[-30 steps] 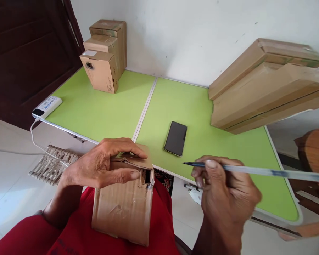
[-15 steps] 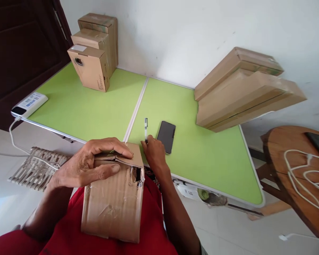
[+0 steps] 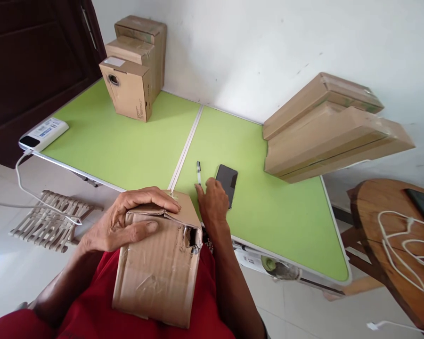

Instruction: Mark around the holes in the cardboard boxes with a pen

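My left hand (image 3: 132,223) grips the upper left edge of a cardboard box (image 3: 155,278), its thumb on the near side and its fingers over the top. The box rests against my lap, with a torn hole at its upper right corner. A pen (image 3: 198,172) with a dark cap lies on the green table. Just below it is my right hand (image 3: 214,202), thumb and index finger apart, the thumb by the pen's lower end. The other fingers are partly hidden. A smartphone (image 3: 227,184) lies right beside this hand, its screen dark.
Cardboard boxes (image 3: 132,89) stand at the back left of the green table (image 3: 141,150), and more boxes (image 3: 325,136) lean at the right. A white device (image 3: 45,133) with a cable sits at the left edge. A wooden stool (image 3: 374,212) at right bears white cables.
My right thumb and index finger have spread, letting go of the pen, which now lies on the table. My left hand keeps its hold on the box. The view has shifted slightly.
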Available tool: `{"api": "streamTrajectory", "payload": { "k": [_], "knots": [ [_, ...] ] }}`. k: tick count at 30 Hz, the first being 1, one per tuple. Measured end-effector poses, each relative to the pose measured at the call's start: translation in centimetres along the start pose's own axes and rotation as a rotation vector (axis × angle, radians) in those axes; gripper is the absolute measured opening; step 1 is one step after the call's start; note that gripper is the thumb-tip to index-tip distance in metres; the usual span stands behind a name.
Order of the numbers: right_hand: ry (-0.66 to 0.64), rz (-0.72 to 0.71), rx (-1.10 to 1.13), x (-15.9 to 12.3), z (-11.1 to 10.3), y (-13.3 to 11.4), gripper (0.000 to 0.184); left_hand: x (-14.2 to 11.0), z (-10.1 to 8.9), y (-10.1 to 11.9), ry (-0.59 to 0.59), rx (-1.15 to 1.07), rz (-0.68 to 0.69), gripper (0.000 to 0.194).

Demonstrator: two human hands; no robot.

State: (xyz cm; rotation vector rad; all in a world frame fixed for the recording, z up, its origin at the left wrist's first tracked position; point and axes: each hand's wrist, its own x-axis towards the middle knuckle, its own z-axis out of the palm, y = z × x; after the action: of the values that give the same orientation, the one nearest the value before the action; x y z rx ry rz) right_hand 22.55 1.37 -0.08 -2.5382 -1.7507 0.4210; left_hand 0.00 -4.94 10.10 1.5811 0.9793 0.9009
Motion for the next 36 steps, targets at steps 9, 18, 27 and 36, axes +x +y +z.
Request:
{"api": "streamTrajectory", "payload": {
  "k": [9,18,27,36],
  "knots": [
    [0.045,0.294,0.126,1.0,0.4,4.1,0.080,1.1,-0.6,-1.2,-0.100,-0.156,-0.033,0.022],
    [-0.015,0.359,0.496,1.4,-0.1,8.7,0.073,1.1,-1.2,-2.5,-0.146,-0.164,0.004,0.025],
    [-0.183,0.304,1.359,-5.1,-0.2,12.0,0.060,1.4,-0.5,-2.1,-0.094,-0.225,-0.081,0.027],
    [-0.361,0.255,1.864,-17.0,-6.3,11.0,0.027,1.4,0.1,-2.1,-0.078,-0.277,-0.115,0.026]
  ]
}}
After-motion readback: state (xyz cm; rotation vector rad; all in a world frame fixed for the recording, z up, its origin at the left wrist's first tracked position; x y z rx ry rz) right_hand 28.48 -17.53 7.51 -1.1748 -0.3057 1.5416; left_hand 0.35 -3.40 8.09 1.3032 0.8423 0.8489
